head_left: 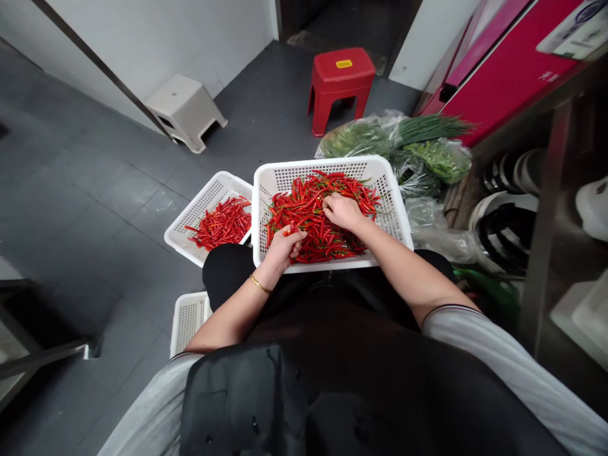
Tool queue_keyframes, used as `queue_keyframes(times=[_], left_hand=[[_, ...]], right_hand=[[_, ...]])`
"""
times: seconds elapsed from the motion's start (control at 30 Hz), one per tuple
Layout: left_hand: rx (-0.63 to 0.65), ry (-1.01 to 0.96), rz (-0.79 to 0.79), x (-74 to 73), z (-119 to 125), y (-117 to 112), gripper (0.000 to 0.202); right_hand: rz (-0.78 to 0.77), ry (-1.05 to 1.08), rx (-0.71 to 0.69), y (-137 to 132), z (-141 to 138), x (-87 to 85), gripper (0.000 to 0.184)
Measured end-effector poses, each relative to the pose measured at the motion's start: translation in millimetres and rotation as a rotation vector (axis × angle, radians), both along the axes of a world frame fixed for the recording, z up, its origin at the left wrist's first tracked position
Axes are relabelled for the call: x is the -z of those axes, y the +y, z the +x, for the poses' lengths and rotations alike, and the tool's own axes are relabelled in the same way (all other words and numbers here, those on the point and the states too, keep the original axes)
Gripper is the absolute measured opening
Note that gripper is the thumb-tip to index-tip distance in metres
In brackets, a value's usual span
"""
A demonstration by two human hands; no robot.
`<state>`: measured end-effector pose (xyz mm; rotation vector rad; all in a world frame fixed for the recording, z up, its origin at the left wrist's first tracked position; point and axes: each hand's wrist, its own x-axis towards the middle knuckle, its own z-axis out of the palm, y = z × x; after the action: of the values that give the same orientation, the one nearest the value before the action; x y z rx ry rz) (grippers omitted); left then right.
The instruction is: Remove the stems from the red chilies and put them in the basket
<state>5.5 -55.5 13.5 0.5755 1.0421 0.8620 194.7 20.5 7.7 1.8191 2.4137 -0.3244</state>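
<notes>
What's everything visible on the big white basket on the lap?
The big white basket is rectangular and plastic-looking, with perforated walls and a solid rim. It rests across the person's lap, roughly level, long side toward the body. Red chillies, some with green stems, cover most of its floor. The left hand curls on a few chillies at the near-left corner; the right hand sits fingers-down in the middle of the pile. A smaller basket lies beside its left wall; contact unclear.
</notes>
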Motion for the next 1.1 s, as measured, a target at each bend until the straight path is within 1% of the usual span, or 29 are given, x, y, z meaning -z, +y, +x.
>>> queue_keyframes(times=[0.07,0.17,0.27,0.33,0.4,0.47,0.53,0.6,0.7,0.8,0.93,1.03,1.07,1.1], left_hand=[[0.006,-0.052,-0.015,0.9,2.1,1.3,0.041],[0.028,-0.091,-0.024,0.8,4.4,0.8,0.047],[0.002,-0.042,-0.013,0.7,4.0,-1.9,0.045],[-0.025,0.002,-0.017,1.2,1.4,-2.7,0.041],[-0.045,0.012,-0.025,1.8,-3.2,-1.6,0.036],[-0.05,-0.027,-0.031,2.4,-9.5,1.1,0.031],[-0.047,-0.088,-0.038,3.1,-16.1,4.4,0.028],[-0.043,-0.125,-0.048,3.8,-21.2,6.8,0.027],[-0.035,-0.098,-0.042,3.8,-22.8,6.9,0.024],[-0.016,0.059,0.016,1.8,-15.9,4.8,0.026],[0.006,0.25,0.096,-4.7,0.6,5.4,0.026],[-0.007,0.324,0.244,-11.1,11.1,7.5,0.026],[-0.007,0.32,0.26,-12.9,13.5,7.4,0.027],[-0.002,0.292,0.241,-14.1,15.5,6.7,0.027]], right_hand=[[0.005,0.008,-0.013,-1.5,1.2,0.2,0.034],[-0.055,-0.041,-0.029,4.0,-10.0,6.4,0.034],[-0.124,-0.09,-0.06,14.9,-24.1,10.2,0.033],[-0.132,-0.1,-0.095,19.3,-25.7,9.1,0.034],[-0.135,-0.102,-0.112,18.4,-18.8,7.6,0.036],[-0.137,-0.103,-0.066,11.7,-5.9,8.8,0.038],[-0.114,-0.088,0.0,0.9,8.7,13.7,0.04],[-0.089,-0.058,0.029,-11.3,21.6,20.3,0.037],[-0.061,-0.026,0.054,-26.4,34.5,25.2,0.033],[0.0,0.028,0.076,-36.0,40.9,16.5,0.036],[0.119,0.163,0.086,-49.0,43.1,-8.0,0.038],[0.172,0.259,0.068,-62.1,41.1,-22.7,0.038],[0.19,0.272,0.065,-67.0,39.5,-26.0,0.039],[0.213,0.271,0.069,-72.1,37.2,-28.6,0.04]])
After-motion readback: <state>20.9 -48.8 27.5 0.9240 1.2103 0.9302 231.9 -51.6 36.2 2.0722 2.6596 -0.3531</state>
